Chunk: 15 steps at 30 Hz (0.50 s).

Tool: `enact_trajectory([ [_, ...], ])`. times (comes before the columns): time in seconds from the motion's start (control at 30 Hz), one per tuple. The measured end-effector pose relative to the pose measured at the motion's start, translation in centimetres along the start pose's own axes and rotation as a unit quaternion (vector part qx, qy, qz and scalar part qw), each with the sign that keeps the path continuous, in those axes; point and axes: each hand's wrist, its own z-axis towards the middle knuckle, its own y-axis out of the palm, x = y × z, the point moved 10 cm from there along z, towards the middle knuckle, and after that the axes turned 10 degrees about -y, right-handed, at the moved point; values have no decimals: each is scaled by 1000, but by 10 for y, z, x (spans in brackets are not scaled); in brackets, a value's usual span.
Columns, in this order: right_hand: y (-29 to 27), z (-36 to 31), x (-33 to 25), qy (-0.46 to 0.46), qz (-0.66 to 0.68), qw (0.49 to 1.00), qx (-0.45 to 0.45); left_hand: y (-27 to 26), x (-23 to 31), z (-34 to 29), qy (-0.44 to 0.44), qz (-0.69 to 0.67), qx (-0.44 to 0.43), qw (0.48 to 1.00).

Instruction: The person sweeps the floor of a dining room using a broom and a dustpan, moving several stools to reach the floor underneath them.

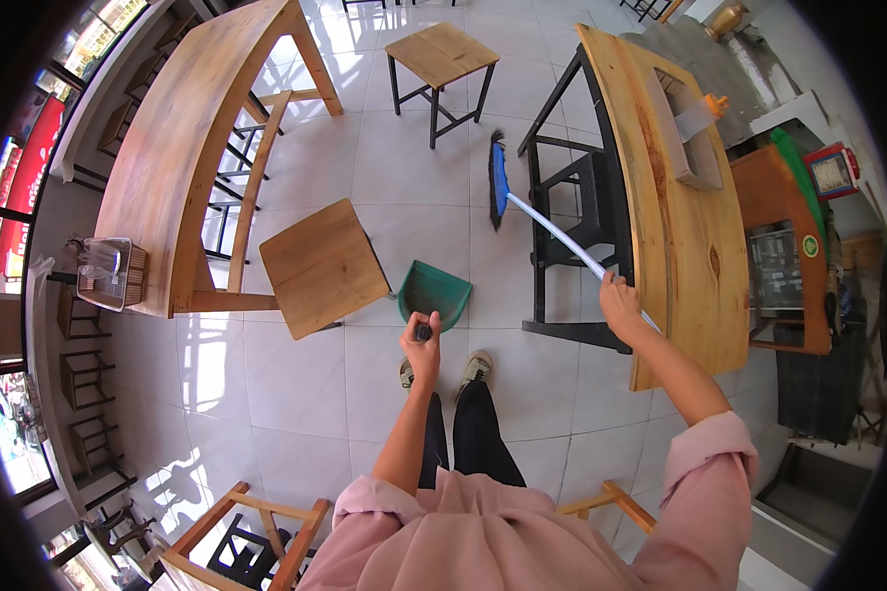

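My left hand (pixel 421 347) is closed around the dark handle end of a long-handled dustpan, held upright in front of me. Its green pan (pixel 434 293) rests on the tiled floor just beyond my shoes, beside a square wooden stool. Out to the right, my right hand (pixel 619 300) grips the pale blue handle of a broom (pixel 559 232). The broom's blue head (pixel 501 180) with dark bristles lies at floor level, ahead and right of the dustpan, apart from it. Part of the handle's near end passes behind my right forearm.
The square stool (pixel 325 268) stands close left of the dustpan, another stool (pixel 443 54) farther ahead. A long wooden table (pixel 192 128) runs along the left. On the right, a wooden table (pixel 675 246) on black legs holds a clear bin (pixel 698 163); a black stool (pixel 586 202) sits beneath it.
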Motion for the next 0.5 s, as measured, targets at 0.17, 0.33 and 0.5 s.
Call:
enact_trajectory([
  [0.17,53,29,-15,13,36,993,-110,-17,-1,-12,16,13,25,999],
  [0.33,73,23,-37,17,45,992,-113,-22,4,-25,27,40,36,998],
  [0.5,74,-4,-49,3,152,980,-132,-12,-3,-23,7,51,20,998],
])
